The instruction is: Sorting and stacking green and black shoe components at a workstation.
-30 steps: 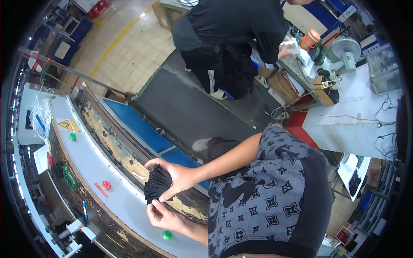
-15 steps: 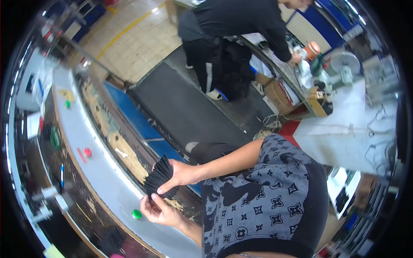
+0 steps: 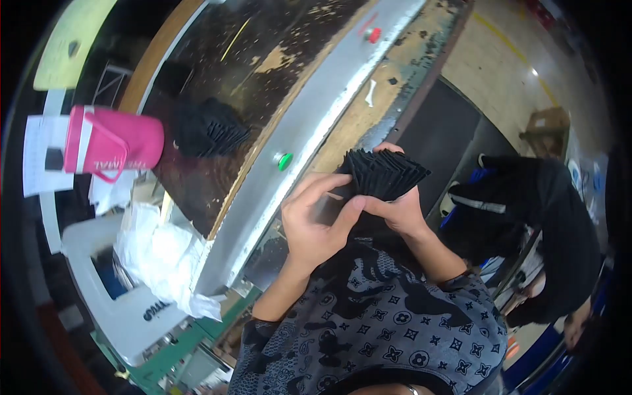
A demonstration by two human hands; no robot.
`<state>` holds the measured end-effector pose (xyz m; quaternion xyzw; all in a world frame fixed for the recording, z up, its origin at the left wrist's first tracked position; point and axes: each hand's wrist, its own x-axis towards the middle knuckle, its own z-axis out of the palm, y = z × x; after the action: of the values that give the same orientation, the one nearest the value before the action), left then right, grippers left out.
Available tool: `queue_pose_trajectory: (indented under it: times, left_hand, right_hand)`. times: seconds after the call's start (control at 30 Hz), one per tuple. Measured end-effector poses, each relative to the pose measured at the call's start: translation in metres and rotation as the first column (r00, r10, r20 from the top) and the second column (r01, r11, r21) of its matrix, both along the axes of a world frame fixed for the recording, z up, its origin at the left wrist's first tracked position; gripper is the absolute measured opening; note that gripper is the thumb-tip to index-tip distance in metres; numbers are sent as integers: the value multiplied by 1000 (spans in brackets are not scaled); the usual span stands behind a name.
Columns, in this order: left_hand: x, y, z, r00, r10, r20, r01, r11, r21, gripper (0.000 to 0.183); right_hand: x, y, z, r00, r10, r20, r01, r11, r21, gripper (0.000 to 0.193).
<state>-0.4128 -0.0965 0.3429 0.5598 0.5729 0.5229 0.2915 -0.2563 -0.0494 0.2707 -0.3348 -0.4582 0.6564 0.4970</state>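
Note:
A stack of thin black folded pieces [image 3: 385, 172], apparently cloth, is held in front of my body, its edges fanned out. My right hand [image 3: 405, 214] wraps round the stack, thumb on the near side and fingers behind it. My left hand [image 3: 313, 220] is at the stack's left end, thumb and forefinger closing on its edge. Part of that grip is hard to make out. Another heap of similar black pieces [image 3: 210, 128] lies on the dark worn tabletop [image 3: 276, 33].
A grey metal rail [image 3: 316, 105] with a green button [image 3: 284, 161] and a red button [image 3: 374, 35] edges the table. Left are a pink jug [image 3: 115, 145], a white plastic bag [image 3: 161, 253] and a white machine [image 3: 141, 329]. A person in black [image 3: 566, 230] bends at right.
My view has swung round, bringing the pink jug and white machine in at left and the other person to the right side. The black stack stays in my hands.

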Motion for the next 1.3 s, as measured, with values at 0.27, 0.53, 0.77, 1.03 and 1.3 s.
queue_pose_trajectory:
  times: [0.27, 0.53, 0.77, 1.03, 1.3]
  left_hand:
    - [-14, -16, -17, 956, 292, 12, -292, 956, 4, 15]
    - [-13, -18, -6, 929, 358, 94, -364, 930, 45, 19]
    - [-14, -16, -3, 971, 231, -53, -228, 972, 56, 31]
    - [-8, -3, -12, 973, 226, 40, -229, 967, 107, 23]
    - [-8, -3, -3, 980, 184, -80, -182, 983, 25, 21]
  right_hand:
    - [-29, 18, 1, 965, 248, -86, -257, 960, -114, 77]
    - [-30, 21, 2, 923, 367, -116, -382, 911, -156, 79]
    - [-23, 27, 11, 922, 380, -72, -385, 920, -75, 82]
    - [-9, 34, 10, 937, 347, 32, -348, 937, 44, 84]
    - [-10, 31, 15, 968, 246, 52, -249, 967, 49, 83]
